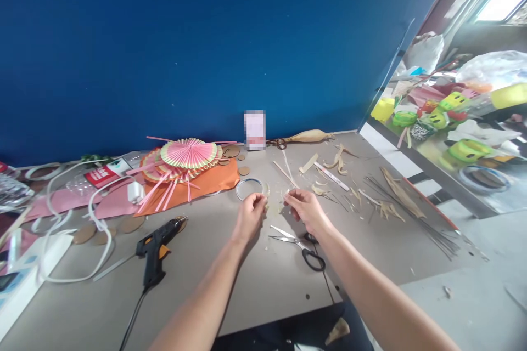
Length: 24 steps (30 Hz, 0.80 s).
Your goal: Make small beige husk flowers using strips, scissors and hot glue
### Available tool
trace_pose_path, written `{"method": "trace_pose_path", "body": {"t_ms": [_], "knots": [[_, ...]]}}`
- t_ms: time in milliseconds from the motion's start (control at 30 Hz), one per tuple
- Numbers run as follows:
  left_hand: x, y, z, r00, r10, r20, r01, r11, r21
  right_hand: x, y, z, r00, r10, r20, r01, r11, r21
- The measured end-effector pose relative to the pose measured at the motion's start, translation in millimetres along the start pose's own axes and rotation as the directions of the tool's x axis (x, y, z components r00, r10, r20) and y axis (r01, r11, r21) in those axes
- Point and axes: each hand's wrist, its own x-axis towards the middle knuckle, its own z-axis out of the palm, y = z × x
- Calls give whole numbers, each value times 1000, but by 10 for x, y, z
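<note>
Near the middle of the table, my left hand is closed, thumb and fingertips pinched together; a tiny pale bit shows at the tips, too small to name. Across a narrow gap, my right hand is also closed in a pinch, with another small pale bit at its fingertips. Scissors with black handles lie partly spread below the hands, one handle loop partly under my right wrist. A clear ring, like a tape roll, rests just behind my left hand. Thin pale strips lie beyond my right hand.
A black glue gun lies at left, near a white cable and power strip. Pink paper fans sit on orange sheet. Dried husk pieces and thin wires lie right. A blue panel stands behind.
</note>
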Motion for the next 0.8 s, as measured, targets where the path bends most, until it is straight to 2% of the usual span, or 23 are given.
{"method": "trace_pose_path", "body": {"t_ms": [133,267,800], "knots": [[-36,33,65,993,-39,113,64,972,-228,26,-62,93,999,-20,36,20,1000,12],[-48,36,82,993,-31,116,71,932,-355,37,-100,135,996,-34,77,34,999,6],[-48,45,85,993,-62,104,103,878,-468,54,-138,156,988,-32,153,38,999,-38]]}}
